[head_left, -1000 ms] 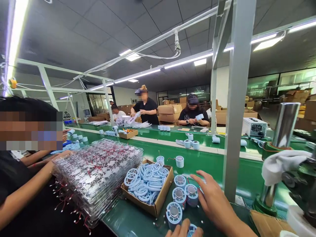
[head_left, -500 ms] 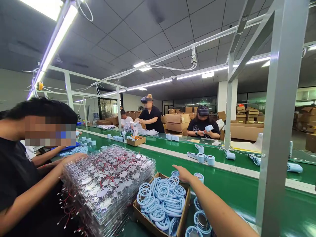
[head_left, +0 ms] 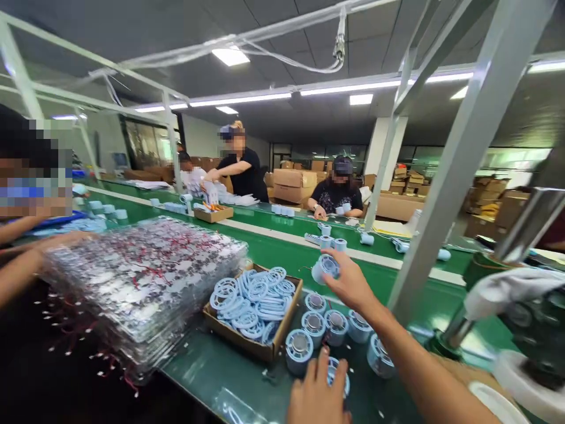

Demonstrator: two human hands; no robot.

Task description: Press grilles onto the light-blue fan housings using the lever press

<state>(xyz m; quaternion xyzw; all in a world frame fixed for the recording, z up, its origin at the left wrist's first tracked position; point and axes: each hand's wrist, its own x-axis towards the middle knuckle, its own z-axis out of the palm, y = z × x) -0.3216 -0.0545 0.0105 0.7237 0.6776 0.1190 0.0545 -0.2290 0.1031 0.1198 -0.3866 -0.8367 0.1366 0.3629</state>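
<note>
A glossy green desk [head_left: 207, 377] is backed by cartons [head_left: 295, 186]. Above it a round blue housing [head_left: 321, 268] is held in the closed right grip [head_left: 352, 282]; another housing [head_left: 333, 372] is partly covered by the left grip [head_left: 316, 391], its hold unclear. Rings [head_left: 258, 303] are heaped in a cardboard box [head_left: 241, 341] beside clear trays [head_left: 145, 277]; the view is crossed by a post [head_left: 459, 159].

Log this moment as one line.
Right hand: holds blue cylindrical part | Left hand: over second cylindrical part | Nearby: cardboard box, blue rings inside; stacked clear trays
</note>
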